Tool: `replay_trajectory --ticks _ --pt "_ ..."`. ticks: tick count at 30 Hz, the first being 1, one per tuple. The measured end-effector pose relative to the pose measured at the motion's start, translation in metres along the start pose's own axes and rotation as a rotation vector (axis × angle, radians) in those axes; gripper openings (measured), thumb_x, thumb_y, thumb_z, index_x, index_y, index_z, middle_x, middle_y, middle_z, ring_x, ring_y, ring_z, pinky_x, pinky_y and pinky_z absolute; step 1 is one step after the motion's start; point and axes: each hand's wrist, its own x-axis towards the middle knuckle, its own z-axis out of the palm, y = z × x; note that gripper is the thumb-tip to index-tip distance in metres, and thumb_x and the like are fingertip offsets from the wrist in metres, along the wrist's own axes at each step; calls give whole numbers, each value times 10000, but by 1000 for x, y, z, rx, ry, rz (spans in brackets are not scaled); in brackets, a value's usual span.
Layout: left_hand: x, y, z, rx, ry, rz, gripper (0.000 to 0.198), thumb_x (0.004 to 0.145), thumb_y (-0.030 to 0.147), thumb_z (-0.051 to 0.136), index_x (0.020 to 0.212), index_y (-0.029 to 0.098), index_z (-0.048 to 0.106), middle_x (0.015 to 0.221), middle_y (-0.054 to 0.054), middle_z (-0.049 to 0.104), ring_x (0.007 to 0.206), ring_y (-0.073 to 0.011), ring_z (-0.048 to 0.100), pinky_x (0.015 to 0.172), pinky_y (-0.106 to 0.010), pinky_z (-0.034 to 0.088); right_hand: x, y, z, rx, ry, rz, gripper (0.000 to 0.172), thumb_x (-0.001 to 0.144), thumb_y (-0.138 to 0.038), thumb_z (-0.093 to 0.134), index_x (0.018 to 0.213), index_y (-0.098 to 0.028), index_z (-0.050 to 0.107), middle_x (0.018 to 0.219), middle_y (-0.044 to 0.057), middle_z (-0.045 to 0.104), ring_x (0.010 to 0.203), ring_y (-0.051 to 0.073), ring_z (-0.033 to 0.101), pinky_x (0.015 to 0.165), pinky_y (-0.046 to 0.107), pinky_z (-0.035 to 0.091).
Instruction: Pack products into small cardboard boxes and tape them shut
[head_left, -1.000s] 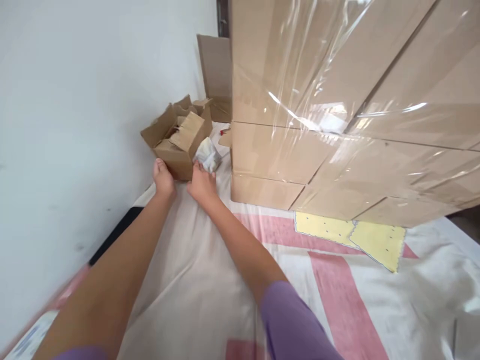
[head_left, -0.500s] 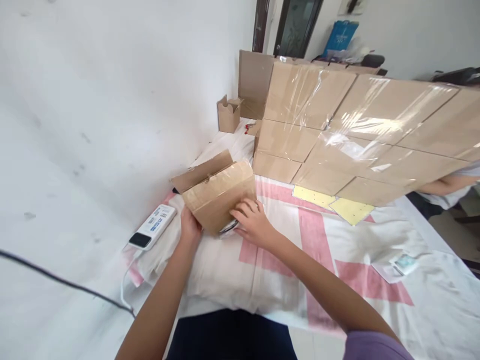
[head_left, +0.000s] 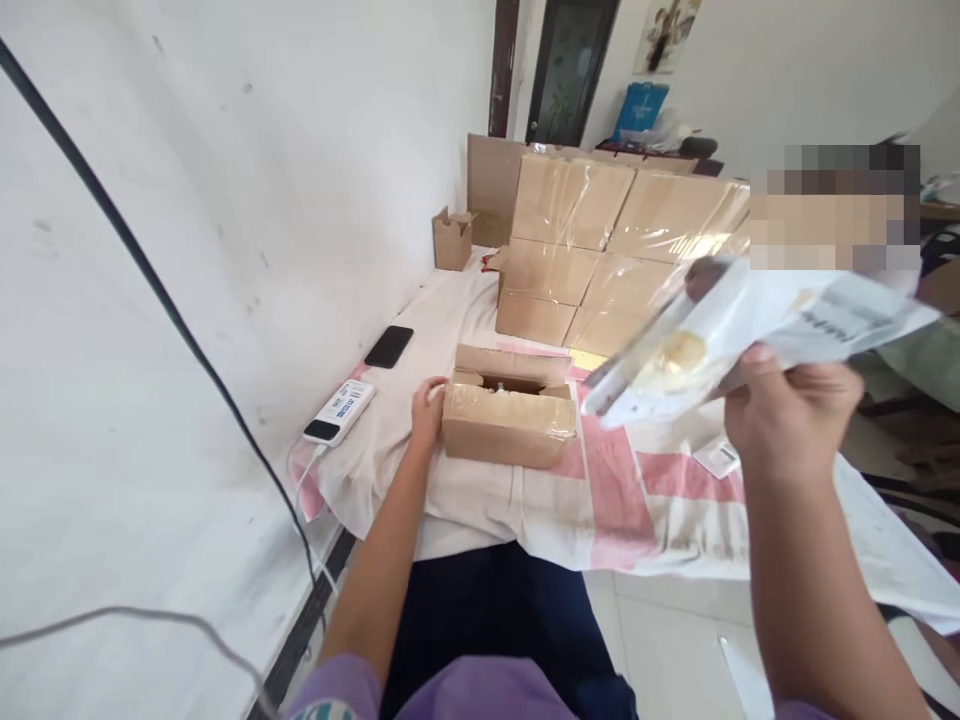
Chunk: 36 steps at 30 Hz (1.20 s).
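A small brown cardboard box [head_left: 502,435] stands on the cloth before me, its top open and a flap raised at the back. Something pale shows inside, too dim to name. My left hand [head_left: 427,408] grips the box's left end with curled fingers. Raised to the right, my right hand [head_left: 795,410] pinches a clear plastic packet [head_left: 675,365] with a flat white piece and a round yellowish patch in it. The packet is tilted and somewhat blurred, so its contents are hard to make out.
Taped cartons [head_left: 555,270] are stacked behind the box. A black phone [head_left: 389,346] and a white power bank [head_left: 341,410] lie by the left wall. A small open carton [head_left: 452,240] stands farther back. Beyond the packet is another person [head_left: 832,210]. A cable [head_left: 172,320] hangs at left.
My right hand has left the box and risen to the right, now with the plastic packet. The box has been turned level. My left hand remains at its left end.
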Motion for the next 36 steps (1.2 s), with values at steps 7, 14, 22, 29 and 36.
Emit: replay_trajectory --ticks 7,14,22,29,36 --pt "-38 71 -9 209 -318 319 553 826 278 737 1369 280 638 1362 -90 674 1353 -286 571 1241 -488 336 1 -9 33 -179 -73 24 274 936 -546 677 833 -303 751 890 71 765 885 273 725 832 445 557" --pt "-99 75 -20 247 -416 594 266 956 209 559 1068 296 784 1070 -39 807 1067 -239 739 1122 -500 510 -36 11 96 -365 -962 -52 452 960 -487 612 597 -219 614 596 26 625 560 164 556 601 308 424" --pt "-109 45 -39 242 -183 519 397 928 280 687 1324 286 655 1339 -88 703 1379 -281 582 1206 -552 445 -60 14 124 -237 -1371 114 368 900 -334 686 1258 -283 752 1241 43 779 1049 249 752 889 378 599" --pt "-65 41 -55 305 -384 452 618 853 434 787 1423 308 587 1518 -115 561 1480 -315 453 1265 -562 339 -86 40 39 -246 -713 194 372 994 -561 567 1202 -321 760 1284 80 743 1310 307 620 1160 561 460" --pt "-36 37 9 -58 -265 -119 614 885 320 651 1473 359 479 1714 -51 301 1536 -292 395 1239 -466 375 -136 84 51 -180 -504 452 683 983 -417 481 1640 -337 311 1698 77 361 1532 294 414 1147 557 488"
